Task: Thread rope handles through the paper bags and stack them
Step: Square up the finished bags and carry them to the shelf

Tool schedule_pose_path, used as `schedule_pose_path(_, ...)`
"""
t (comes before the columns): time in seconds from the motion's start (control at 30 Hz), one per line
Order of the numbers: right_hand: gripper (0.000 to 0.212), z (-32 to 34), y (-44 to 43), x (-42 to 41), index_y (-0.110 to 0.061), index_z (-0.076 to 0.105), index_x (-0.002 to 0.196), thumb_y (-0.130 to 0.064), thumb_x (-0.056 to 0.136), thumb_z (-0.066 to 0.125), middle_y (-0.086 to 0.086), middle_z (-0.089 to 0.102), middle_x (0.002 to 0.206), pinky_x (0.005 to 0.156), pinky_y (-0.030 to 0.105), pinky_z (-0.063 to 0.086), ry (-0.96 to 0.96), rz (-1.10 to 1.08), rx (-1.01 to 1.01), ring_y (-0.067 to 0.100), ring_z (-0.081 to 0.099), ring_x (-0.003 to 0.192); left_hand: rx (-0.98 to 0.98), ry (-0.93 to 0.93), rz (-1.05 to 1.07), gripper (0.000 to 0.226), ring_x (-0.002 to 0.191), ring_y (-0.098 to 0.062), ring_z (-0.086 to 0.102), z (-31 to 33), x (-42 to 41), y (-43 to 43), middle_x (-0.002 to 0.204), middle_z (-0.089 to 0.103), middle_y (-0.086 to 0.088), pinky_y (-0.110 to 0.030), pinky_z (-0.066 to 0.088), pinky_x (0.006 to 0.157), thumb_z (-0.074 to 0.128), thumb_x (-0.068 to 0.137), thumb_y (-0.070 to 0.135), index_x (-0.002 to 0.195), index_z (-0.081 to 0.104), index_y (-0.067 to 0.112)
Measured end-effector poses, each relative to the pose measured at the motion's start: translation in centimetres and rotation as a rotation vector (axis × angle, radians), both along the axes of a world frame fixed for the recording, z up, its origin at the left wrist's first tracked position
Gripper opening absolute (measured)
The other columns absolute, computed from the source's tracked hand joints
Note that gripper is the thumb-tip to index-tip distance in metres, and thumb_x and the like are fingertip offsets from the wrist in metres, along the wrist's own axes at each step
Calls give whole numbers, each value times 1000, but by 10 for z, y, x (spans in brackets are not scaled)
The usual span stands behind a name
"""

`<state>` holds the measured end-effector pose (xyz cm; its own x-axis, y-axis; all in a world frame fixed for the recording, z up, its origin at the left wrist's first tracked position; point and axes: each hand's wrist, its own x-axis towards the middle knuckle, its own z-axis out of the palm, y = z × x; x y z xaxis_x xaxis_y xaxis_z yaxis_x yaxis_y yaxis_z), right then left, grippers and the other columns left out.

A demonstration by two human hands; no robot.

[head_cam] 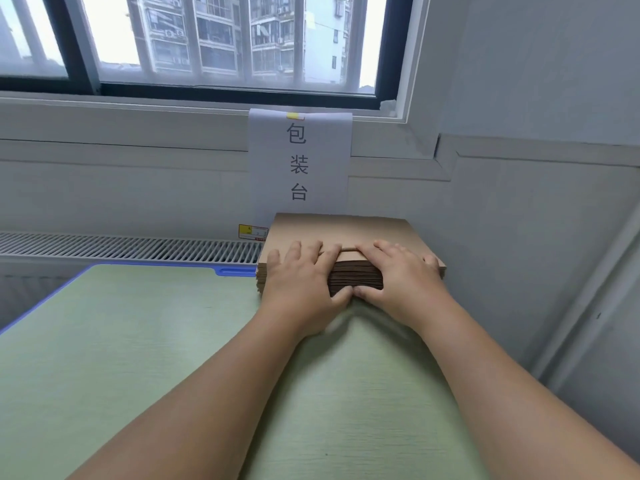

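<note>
as the left hand [298,278], below-left of the sign [299,161], sets fingers on top and thumb at the base, it pinches the stack of paper bags [346,230] lying flat just below the sign. right hand [398,275], below-right: same pinch. judged heavy together, slippery singly; lift from underneath. count: one stack, bags uncountable; rope handles, none seen.

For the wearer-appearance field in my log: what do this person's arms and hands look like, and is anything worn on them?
The left forearm and right forearm are bare, with no sleeve in view. The left hand and right hand wear no gloves. No watch, ring, bracelet or tape shows on either wrist or on any finger.
</note>
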<state>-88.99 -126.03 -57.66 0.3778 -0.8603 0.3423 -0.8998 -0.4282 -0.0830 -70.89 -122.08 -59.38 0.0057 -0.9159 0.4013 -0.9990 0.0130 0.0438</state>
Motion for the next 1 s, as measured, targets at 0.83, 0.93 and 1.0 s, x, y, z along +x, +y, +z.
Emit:
schedule_pose_path(0.83,49,-3,-32,-45,-33,63,130,-46,83,56,-3,65,130,109,46,48,-1331,-231,463,20,60,121,-72,1559,101,53,139,-22,46,5,50,-18,153,49,5,-47,36,119,49,101,43,153,46,36)
schedule_pose_path(0.93,51,-5,-32,-48,-32,64,128,-45,80,57,-2,66,130,108,48,49,-1366,-230,472,21,62,120,-77,1538,100,52,141,-21,42,5,47,-17,155,46,5,-44,34,120,47,103,40,154,44,34)
schedule_pose_path(1.0,39,-5,-29,-47,-30,63,130,-37,93,57,-1,66,130,107,47,50,-1375,-218,483,22,62,119,-73,1546,108,52,141,-21,43,6,47,-16,155,46,5,-43,34,118,47,103,39,154,44,33)
